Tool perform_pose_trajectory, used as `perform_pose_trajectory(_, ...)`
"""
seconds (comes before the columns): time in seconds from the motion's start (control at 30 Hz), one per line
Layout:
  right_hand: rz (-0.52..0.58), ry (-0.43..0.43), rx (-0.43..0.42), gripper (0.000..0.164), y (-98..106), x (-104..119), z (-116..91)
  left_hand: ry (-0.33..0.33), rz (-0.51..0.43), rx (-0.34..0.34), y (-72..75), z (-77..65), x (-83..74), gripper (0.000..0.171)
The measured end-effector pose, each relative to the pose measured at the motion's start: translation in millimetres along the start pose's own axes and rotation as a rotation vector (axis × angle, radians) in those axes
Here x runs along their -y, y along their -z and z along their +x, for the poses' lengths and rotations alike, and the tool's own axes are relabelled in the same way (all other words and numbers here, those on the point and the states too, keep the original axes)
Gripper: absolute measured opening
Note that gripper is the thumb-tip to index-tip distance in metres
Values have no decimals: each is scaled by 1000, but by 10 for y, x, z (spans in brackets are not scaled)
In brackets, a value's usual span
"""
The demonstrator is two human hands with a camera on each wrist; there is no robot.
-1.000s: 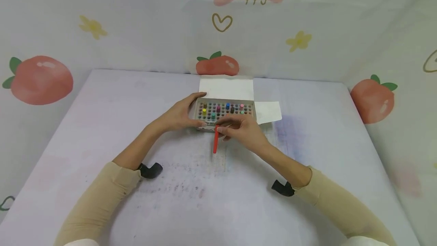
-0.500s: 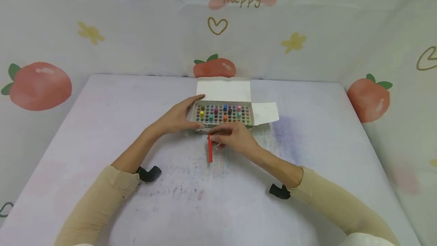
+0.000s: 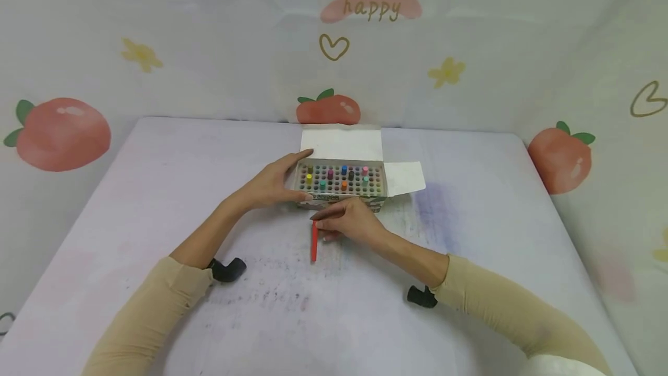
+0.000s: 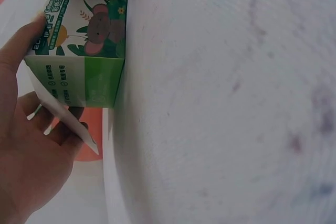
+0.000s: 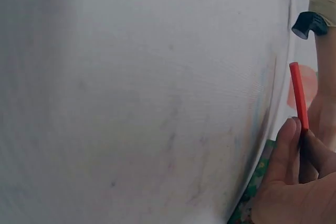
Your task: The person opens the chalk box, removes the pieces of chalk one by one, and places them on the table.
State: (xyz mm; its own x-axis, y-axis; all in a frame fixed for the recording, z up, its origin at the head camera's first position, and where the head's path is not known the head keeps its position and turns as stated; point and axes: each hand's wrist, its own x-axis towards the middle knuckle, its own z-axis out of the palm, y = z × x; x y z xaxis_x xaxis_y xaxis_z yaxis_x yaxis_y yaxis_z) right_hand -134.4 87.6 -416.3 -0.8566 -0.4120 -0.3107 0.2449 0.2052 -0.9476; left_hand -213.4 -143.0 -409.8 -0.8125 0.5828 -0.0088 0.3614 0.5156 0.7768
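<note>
My right hand [image 3: 352,222] pinches one end of a red chalk stick [image 3: 314,242] between thumb and fingers, in front of the box. The chalk's free end points toward me; in the right wrist view the red chalk stick [image 5: 298,90] stands out past the fingertips. My left hand [image 3: 268,186] holds the left end of a printed cardboard chalk box [image 4: 100,24], thumb at the front edge and fingers toward the back. Inside it, a holed insert [image 3: 336,177] carries several coloured sticks, among them a yellow one [image 3: 309,179], a blue one [image 3: 344,169] and an orange one [image 3: 344,185].
The box's white lid [image 3: 341,143] stands folded back, and a side flap [image 3: 404,179] sticks out to the right. Purple smudges [image 3: 435,210] and dark specks mark the pale tabletop [image 3: 292,329]. Black wrist mounts [image 3: 228,270] show at both sleeves. A fruit-printed curtain [image 3: 235,62] hangs behind.
My right hand has drawn the red chalk stick away from the box, toward me and slightly left, uncovering the orange stick. My left hand keeps its hold on the box.
</note>
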Motion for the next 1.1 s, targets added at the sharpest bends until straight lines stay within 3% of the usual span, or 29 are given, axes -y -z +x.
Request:
perform_pose_trajectory(0.2, 12, -14, 15, 19, 3, -110, 37, 9, 25, 8, -10, 9, -33, 100)
perform_pose_trajectory(0.53, -92, 29, -7, 14, -22, -147, 30, 3, 48, 6, 5, 18, -29, 103)
perform_pose_trajectory(0.77, -156, 38, 7, 13, -95, -168, -10, 51, 53, 17, 13, -54, 8, 104)
perform_pose_trajectory(1.1, -233, 107, -49, 17, 79, -18, -122, -2, 25, 7, 7, 4, 5, 103)
